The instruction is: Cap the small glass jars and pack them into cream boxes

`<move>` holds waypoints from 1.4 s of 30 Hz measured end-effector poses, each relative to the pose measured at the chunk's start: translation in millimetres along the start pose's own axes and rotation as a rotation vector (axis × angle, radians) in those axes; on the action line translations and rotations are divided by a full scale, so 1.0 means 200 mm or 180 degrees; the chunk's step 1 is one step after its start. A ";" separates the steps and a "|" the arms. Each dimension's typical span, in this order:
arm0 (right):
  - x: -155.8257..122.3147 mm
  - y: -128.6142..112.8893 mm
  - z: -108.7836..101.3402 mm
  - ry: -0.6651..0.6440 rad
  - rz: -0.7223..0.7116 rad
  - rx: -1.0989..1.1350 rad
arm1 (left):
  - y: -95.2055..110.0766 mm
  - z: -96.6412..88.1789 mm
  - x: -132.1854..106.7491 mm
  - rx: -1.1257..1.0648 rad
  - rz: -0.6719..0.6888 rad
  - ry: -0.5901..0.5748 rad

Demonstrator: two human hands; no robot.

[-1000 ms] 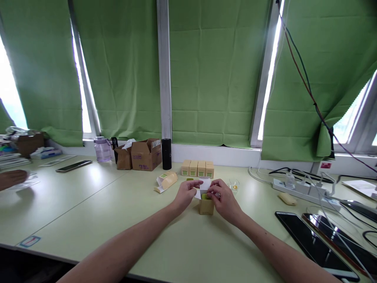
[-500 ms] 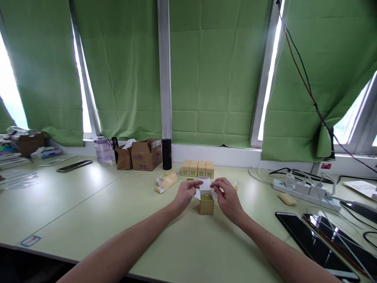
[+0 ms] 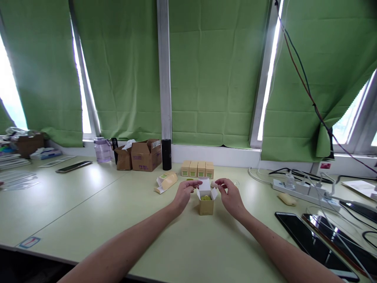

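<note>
A small cardboard box [image 3: 206, 207] stands upright in front of me, its white lid [image 3: 204, 184] raised and its side flaps spread. Something yellow-green [image 3: 206, 198] lies inside. At the lid's upper left edge is my left hand [image 3: 184, 195], index finger stretched against it and thumb held apart. My right hand [image 3: 231, 197] is beside the right flap, thumb and index finger brought together around a small pale thing that I cannot make out. Partly hidden behind that hand is a small clear object [image 3: 236, 182]. A bit of green shows behind my left fingers.
Several small closed boxes [image 3: 197, 169] stand in a row at the back. An opened box [image 3: 166, 182] lies on its side to the left. Further off are a black cylinder [image 3: 166, 154] and a carton [image 3: 146, 155]. Phones [image 3: 312, 243], cables and a power strip [image 3: 306, 192] occupy the right.
My right hand has drawn slightly away from the box's right flap, which now shows fully. My left fingers have come off the left flap and remain at the lid.
</note>
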State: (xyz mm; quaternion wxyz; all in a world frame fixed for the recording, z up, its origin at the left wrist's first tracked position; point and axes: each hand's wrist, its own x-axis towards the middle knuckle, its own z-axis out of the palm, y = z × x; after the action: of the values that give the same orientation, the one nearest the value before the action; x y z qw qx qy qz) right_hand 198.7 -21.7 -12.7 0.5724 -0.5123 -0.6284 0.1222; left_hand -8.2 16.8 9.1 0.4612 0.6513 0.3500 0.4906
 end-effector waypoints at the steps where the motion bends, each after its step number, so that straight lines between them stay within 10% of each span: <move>1: 0.00 0.00 0.00 -0.0007 0.0036 0.0017 | 0.00 0.00 0.00 0.0015 0.0006 0.0011; 42: -0.02 -0.01 0.01 -0.0267 0.0153 0.0104 | -0.04 0.03 -0.02 0.0319 0.0329 -0.0174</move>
State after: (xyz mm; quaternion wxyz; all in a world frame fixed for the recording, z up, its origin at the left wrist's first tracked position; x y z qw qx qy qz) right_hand 195.6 -24.6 -14.9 0.5508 -0.5122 -0.6373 0.1676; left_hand -2.9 13.5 0.2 0.4114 0.7039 0.3274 0.4776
